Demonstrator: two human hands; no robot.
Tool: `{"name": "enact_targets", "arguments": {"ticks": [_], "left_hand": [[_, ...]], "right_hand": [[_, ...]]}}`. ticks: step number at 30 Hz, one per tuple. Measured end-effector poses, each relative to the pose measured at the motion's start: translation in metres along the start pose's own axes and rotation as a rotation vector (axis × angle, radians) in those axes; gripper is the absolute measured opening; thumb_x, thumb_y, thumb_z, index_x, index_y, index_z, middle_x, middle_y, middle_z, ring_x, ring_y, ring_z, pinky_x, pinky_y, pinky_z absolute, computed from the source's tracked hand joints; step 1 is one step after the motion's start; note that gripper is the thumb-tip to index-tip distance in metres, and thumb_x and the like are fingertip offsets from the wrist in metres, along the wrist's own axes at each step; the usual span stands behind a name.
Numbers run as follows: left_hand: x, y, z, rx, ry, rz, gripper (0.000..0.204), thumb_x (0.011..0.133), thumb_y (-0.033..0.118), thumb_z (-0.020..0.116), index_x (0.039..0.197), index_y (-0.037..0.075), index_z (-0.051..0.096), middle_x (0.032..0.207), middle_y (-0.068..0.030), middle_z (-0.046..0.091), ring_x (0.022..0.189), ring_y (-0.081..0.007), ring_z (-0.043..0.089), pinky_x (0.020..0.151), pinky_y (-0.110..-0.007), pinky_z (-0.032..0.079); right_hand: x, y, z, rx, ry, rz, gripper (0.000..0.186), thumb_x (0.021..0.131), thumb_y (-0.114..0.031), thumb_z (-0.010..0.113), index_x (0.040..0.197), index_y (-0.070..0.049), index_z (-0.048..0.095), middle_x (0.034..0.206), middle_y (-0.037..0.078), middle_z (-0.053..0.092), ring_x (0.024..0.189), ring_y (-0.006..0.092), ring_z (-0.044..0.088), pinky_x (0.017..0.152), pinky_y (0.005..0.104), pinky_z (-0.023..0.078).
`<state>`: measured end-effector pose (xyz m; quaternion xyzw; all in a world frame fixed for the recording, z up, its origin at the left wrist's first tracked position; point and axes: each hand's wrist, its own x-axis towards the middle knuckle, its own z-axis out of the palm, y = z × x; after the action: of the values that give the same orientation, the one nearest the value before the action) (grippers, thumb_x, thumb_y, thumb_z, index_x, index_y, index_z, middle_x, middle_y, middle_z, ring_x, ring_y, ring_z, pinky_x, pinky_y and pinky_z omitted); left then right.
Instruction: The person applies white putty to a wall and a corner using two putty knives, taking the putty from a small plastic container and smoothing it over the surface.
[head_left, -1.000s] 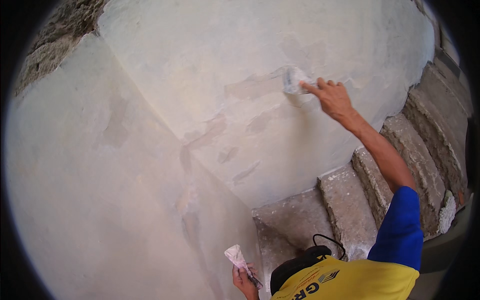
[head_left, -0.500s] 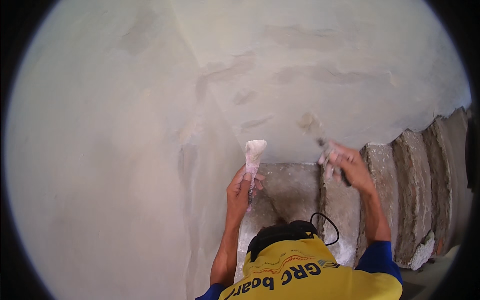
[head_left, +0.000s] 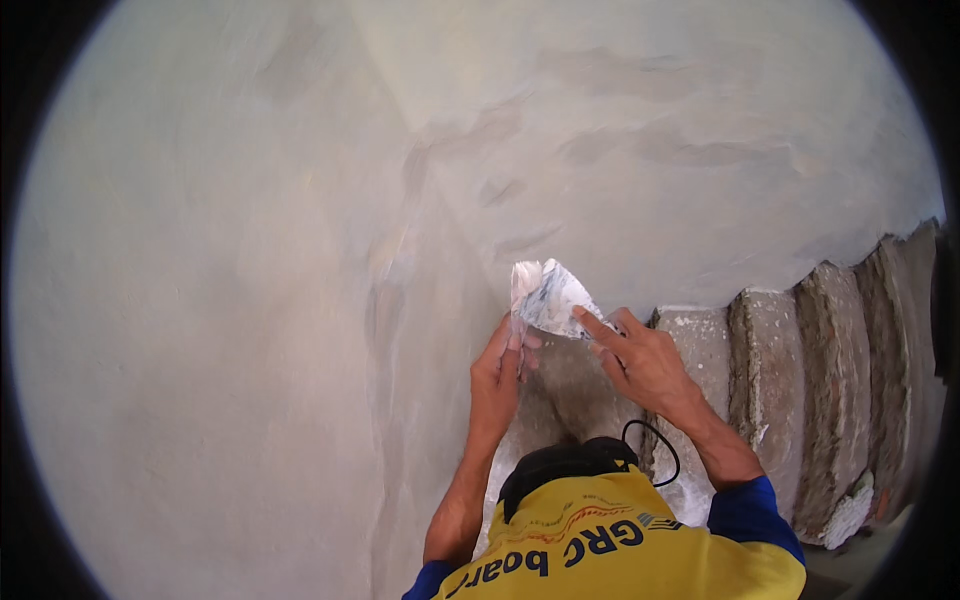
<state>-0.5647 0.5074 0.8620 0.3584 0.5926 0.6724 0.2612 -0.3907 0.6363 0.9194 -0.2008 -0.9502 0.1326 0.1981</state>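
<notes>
My left hand (head_left: pixel 497 362) is wrapped around a narrow putty knife (head_left: pixel 517 312), held upright with white putty (head_left: pixel 526 277) at its top. In my right hand (head_left: pixel 650 364) is a wider putty knife (head_left: pixel 562 303), its fan-shaped metal blade smeared white. One finger of that hand lies along the wide blade. The two blades meet or overlap at their upper left; exactly where they touch, I cannot make out. Both handles are mostly hidden by my fingers.
A pale plastered wall (head_left: pixel 220 330) with darker damp-looking patches fills the left and top, with an inner corner running down it. Rough concrete steps (head_left: pixel 765 360) rise along the right. A white crusty lump (head_left: pixel 848 512) sits at the lower right.
My right hand has come left from beside the wall, bringing the wide putty knife against the narrow one. My left hand has shifted slightly right and up.
</notes>
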Motion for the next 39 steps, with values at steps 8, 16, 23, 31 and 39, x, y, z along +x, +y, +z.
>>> {"name": "enact_targets", "arguments": {"ticks": [8,16,23,31,39], "left_hand": [[-0.001,0.015,-0.004,0.111,0.075,0.065,0.039,0.107,0.021,0.042,0.139,0.003,0.054,0.090,-0.0040,0.064,0.071,-0.0071,0.052,0.060,-0.022,0.043],[0.003,-0.007,-0.016,0.041,0.081,-0.046,0.037,0.106,0.024,0.044,0.130,-0.001,0.058,0.087,-0.0064,0.066,0.066,-0.0081,0.053,0.056,-0.022,0.043],[-0.029,-0.043,-0.040,0.005,0.163,-0.135,0.036,0.104,0.023,0.047,0.127,-0.004,0.056,0.087,-0.0116,0.068,0.066,-0.0121,0.061,0.054,-0.024,0.046],[-0.040,-0.059,-0.041,0.010,0.329,-0.258,0.031,0.103,0.026,0.051,0.124,0.006,0.062,0.075,-0.0022,0.063,0.047,-0.0051,0.045,0.040,-0.021,0.033],[-0.038,-0.092,-0.043,-0.030,0.376,-0.298,0.031,0.103,0.029,0.053,0.117,0.004,0.064,0.075,-0.0014,0.063,0.047,-0.0050,0.045,0.040,-0.021,0.033]], "right_hand": [[-0.010,0.098,0.020,-0.246,-0.209,0.035,0.056,0.093,-0.020,0.059,0.148,-0.017,0.046,0.097,0.016,0.062,0.071,0.0299,0.066,0.059,0.0433,0.055],[0.064,0.155,-0.098,0.752,0.656,0.428,0.054,0.099,-0.026,0.054,0.150,-0.010,0.043,0.080,0.003,0.059,0.068,0.0110,0.061,0.060,0.0275,0.050],[0.127,0.213,-0.139,-0.201,0.970,0.288,0.056,0.097,-0.018,0.055,0.151,-0.021,0.042,0.082,0.009,0.053,0.069,0.0237,0.056,0.061,0.0367,0.050],[0.164,0.230,-0.096,-0.413,0.974,0.252,0.070,0.091,-0.014,0.065,0.154,-0.025,0.036,0.090,0.011,0.046,0.069,0.0246,0.055,0.053,0.0390,0.050],[0.180,0.221,-0.120,-0.741,1.055,0.061,0.074,0.085,-0.005,0.064,0.152,-0.027,0.041,0.081,0.006,0.045,0.062,0.0198,0.049,0.047,0.0339,0.041]]}}
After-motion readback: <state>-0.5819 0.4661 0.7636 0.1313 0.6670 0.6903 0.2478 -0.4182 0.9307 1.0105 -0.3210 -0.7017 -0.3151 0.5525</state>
